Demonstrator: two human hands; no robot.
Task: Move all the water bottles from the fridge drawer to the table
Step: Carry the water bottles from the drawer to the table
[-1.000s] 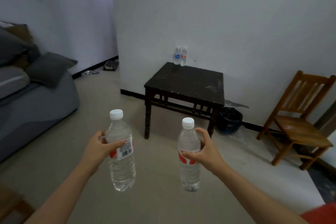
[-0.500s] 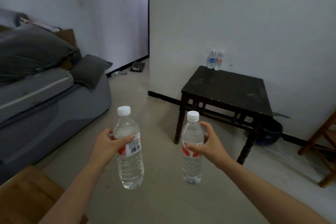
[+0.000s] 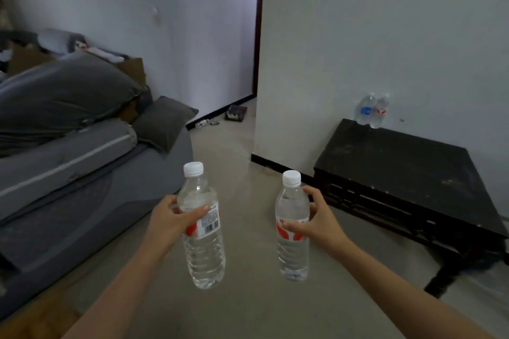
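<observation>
My left hand (image 3: 168,222) holds a clear water bottle (image 3: 203,231) upright in front of me, my fingers (image 3: 199,211) wrapped round its shoulder just above the red-and-white label, the thumb lying across the front and the barcode facing me. Its white cap (image 3: 193,168) is on. My right hand (image 3: 321,221) holds a second water bottle (image 3: 292,231), also upright and capped, with my thumb pressed on its red label and the other fingers curled round the far side, so both sets of fingers are clamped on a bottle and neither is free. The two bottles hang side by side, apart from one another, over the pale floor (image 3: 248,308). Ahead and to my right stands the dark wooden table; its tabletop (image 3: 399,170) is scuffed and bare but for two more bottles at the far corner against the white wall: a blue-labelled bottle (image 3: 365,109) and, touching it or just beside it, a red-labelled bottle (image 3: 381,112). The bottles in my hands are well short of that tabletop. To my left is a grey sofa (image 3: 91,181) heaped with dark cushions (image 3: 68,93), and beyond it a dark doorway (image 3: 257,36) opens at the wall's corner.
</observation>
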